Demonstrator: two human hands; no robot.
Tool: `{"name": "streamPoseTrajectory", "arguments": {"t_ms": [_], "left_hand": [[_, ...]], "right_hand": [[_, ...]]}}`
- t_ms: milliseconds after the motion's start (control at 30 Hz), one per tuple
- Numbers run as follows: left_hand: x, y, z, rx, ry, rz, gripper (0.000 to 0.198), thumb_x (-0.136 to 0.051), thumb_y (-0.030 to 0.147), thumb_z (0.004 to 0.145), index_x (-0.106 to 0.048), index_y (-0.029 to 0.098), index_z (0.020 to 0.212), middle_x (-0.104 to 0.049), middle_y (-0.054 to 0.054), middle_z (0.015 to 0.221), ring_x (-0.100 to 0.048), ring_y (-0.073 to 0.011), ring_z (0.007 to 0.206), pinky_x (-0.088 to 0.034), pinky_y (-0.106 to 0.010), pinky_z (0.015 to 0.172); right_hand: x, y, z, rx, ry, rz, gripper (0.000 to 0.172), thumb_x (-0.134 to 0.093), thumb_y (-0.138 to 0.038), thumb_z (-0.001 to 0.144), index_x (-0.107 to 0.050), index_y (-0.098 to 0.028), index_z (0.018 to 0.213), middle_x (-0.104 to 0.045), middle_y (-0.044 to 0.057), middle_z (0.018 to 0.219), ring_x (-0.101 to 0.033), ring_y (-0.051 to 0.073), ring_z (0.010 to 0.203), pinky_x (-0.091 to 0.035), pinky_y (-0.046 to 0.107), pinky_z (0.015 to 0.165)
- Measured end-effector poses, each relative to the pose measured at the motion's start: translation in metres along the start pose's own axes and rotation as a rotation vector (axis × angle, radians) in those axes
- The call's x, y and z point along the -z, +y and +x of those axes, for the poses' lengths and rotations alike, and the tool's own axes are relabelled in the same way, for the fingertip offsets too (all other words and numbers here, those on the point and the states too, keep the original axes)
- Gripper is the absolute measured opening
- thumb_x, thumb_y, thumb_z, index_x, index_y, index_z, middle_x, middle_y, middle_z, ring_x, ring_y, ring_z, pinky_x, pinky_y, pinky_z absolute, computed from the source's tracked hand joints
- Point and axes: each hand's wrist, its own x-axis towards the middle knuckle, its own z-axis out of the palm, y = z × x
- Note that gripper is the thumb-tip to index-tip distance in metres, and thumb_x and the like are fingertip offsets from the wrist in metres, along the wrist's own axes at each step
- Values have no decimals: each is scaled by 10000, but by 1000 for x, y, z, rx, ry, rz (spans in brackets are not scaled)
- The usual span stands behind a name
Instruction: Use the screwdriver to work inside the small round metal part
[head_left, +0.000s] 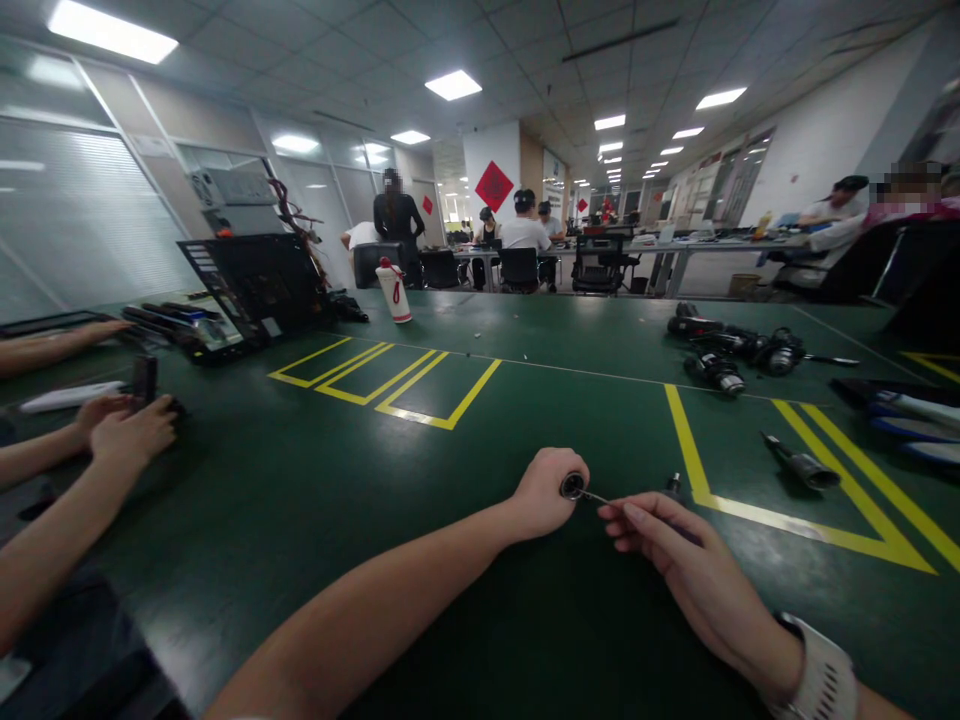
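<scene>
My left hand [547, 492] is wrapped round a dark cylindrical part, whose round open end [571, 486] faces me. Most of that part is hidden inside the fist. Between thumb and fingertips, my right hand [667, 535] pinches a thin wire-like piece [595, 496] that runs to the cylinder's open end. How far it reaches inside I cannot tell. Just behind my right hand, a small dark piece with a metal tip [674, 484] shows in part. Farther right, a dark tapered part with a narrow tip [806, 468] lies on the table.
Yellow tape outlines [810, 515] mark the green table [420, 520]. Dark tool-like parts [720, 345] lie at the back right. A white bottle [394, 290] stands near an opened electronic device [255, 280]. At left, a co-worker's hands [131, 430] hold a dark object; another forearm [64, 345] reaches in.
</scene>
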Motion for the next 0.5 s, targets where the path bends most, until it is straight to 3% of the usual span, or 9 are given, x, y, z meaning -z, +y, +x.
{"name": "streamPoseTrajectory", "arguments": {"t_ms": [133,367,500], "left_hand": [[0,-1,1,28,6,-48,144,-502,7,658,-536,147,642,-515,15,664,-494,-117,650,-392,-235,644],[-1,1,-1,92,0,38,120,-529,36,697,-568,149,694,-560,-2,744,-521,-135,713,-411,-264,702],[0,3,-2,57,-31,100,123,-536,37,709,-580,151,713,-565,-2,740,-529,-143,736,-406,-300,779]], "right_hand": [[-1,0,1,-22,-2,68,225,-651,-408,758,-702,-198,822,-693,51,915,-608,201,841,-486,328,740],[0,1,-4,93,38,-273,259,-609,-439,776,-702,-214,864,-685,47,885,-612,222,830,-477,358,742],[-1,1,-4,88,12,-306,278,-596,-448,780,-699,-207,873,-683,51,877,-613,225,821,-479,363,735]]}}
